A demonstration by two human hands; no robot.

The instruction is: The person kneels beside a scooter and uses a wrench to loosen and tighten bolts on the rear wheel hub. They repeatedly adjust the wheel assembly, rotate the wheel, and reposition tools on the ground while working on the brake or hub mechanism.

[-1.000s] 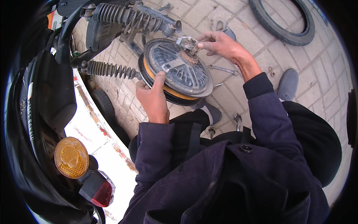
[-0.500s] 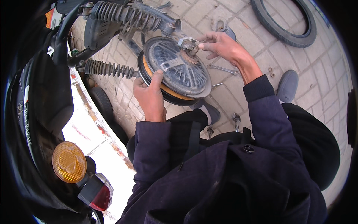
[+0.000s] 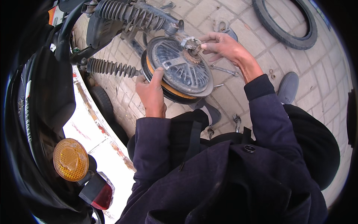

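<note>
A dusty hub wheel [image 3: 175, 71] with an orange band round its side lies tilted at the end of a swing arm [image 3: 167, 20], between two coil shocks [image 3: 112, 68]. My left hand [image 3: 151, 90] grips the wheel's near left rim, thumb uppermost and fingers partly hidden beneath. My right hand [image 3: 220, 48] has its thumb and index finger closed on a small metal fitting [image 3: 194, 47] at the axle, the other fingers curled loosely. A wrench [image 3: 223, 70] lies on the paving beside the wheel.
A loose tire [image 3: 285, 33] lies at upper right. More tools [image 3: 236, 121] are near my knees, with small nuts [image 3: 272, 72] farther right. The black scooter body [image 3: 41, 93], with its amber reflector [image 3: 71, 159] and red lamp, fills the left side. My grey shoe [image 3: 289, 86] rests right.
The wheel and both hands sit slightly farther right in the view. My left thumb is a little higher on the rim. Both holds otherwise look the same.
</note>
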